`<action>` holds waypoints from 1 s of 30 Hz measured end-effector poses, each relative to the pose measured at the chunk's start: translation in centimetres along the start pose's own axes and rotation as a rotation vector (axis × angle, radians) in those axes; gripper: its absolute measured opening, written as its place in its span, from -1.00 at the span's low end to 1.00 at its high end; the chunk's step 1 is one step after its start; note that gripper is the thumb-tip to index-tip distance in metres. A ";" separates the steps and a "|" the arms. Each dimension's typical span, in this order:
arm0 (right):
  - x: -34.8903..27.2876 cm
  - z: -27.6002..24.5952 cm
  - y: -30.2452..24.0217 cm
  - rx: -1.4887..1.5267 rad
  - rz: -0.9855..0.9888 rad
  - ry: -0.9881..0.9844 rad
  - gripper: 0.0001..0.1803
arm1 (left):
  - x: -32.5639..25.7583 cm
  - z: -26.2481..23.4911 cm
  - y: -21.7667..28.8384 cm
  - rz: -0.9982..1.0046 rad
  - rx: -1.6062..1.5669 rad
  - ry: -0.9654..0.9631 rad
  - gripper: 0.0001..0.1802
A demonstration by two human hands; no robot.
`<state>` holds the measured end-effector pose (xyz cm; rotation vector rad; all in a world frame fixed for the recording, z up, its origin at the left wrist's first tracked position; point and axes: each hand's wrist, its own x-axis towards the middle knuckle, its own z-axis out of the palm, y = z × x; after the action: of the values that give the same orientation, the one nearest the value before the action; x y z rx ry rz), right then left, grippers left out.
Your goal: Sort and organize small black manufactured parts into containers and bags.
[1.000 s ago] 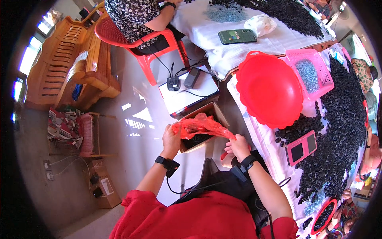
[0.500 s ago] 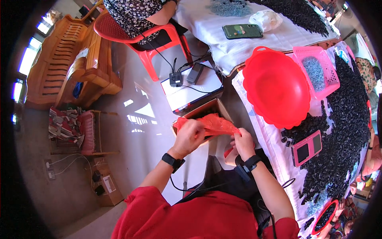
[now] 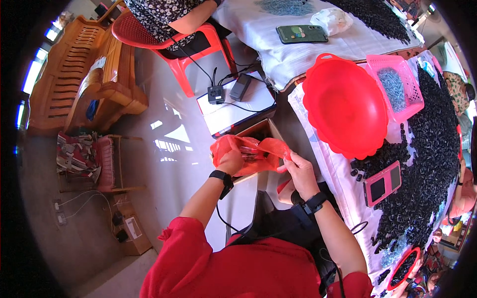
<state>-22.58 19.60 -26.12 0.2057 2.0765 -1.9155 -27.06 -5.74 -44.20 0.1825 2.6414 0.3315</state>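
Red plastic bag (image 3: pixel 271 163) stretched between two hands above a cardboard box

The bag hangs over the near part of an open cardboard box (image 3: pixel 276 131), in front of the person's lap. The right hand (image 3: pixel 301 174) pinches its edge between thumb and fingers. The left hand (image 3: pixel 231 162) is at the other end, its fingers partly covered by red film, so I cannot tell whether they are closed on it. Dark streaks show at the bag's mouth; whether they lie inside or show through is unclear.

Bag and left hand block most of the view into the box, whose visible interior is dark. Just beyond stands a white-topped box (image 3: pixel 212 115) bearing a black adapter (image 3: pixel 215 95), a black oblong device (image 3: pixel 240 87) and cables.

To the right, on a cloth-covered table (image 3: pixel 325 171), a scalloped red basin (image 3: pixel 345 107) sits bare inside, close against a pink perforated basket (image 3: pixel 413 110) containing pale blue pieces (image 3: pixel 391 89). Black pieces (image 3: pixel 427 164) spread widely around a pink case with two dark windows (image 3: pixel 382 184). A red-rimmed tray (image 3: pixel 416 259) at lower right holds more black pieces.

Farther off, a smartphone (image 3: pixel 302 34) lies beside a crumpled white plastic bag (image 3: pixel 332 21), and someone sits on a red plastic chair (image 3: pixel 185 67).
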 end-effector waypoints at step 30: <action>-1.8 -1.8 0.7 -0.201 0.046 0.119 -0.61 | 2.2 -10.2 6.9 0.334 0.218 0.369 -0.86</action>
<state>-20.92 21.62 -26.08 0.3257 2.3030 -1.6915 -33.29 -0.79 -34.57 0.6993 3.0080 0.1961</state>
